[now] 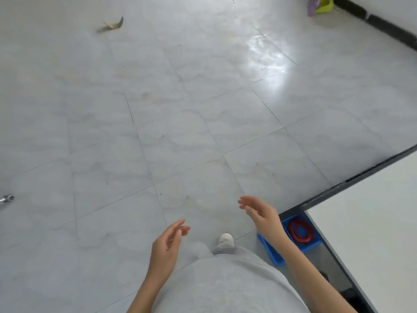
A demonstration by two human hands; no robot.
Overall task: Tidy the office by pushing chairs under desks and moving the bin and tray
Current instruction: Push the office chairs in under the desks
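Observation:
My left hand (pixel 166 245) hangs over the grey tiled floor (pixel 180 132), fingers loosely apart and holding nothing. My right hand (pixel 261 214) is raised a little higher and to the right, also empty with spread fingers. Just right of and below my right wrist a blue tray (pixel 301 242) sits on the floor under the corner of a white desk (pixel 365 233); a coil of red wire (pixel 301 229) lies in it. No chair seat is in view, and my right forearm hides part of the tray.
A folded scrap of brown cardboard (pixel 112 24) lies on the floor at the far left. A lime-green and purple object (pixel 320 5) stands by the black skirting (pixel 372 19) at the top right. A metal caster or leg tip (pixel 6 198) pokes in at the left edge.

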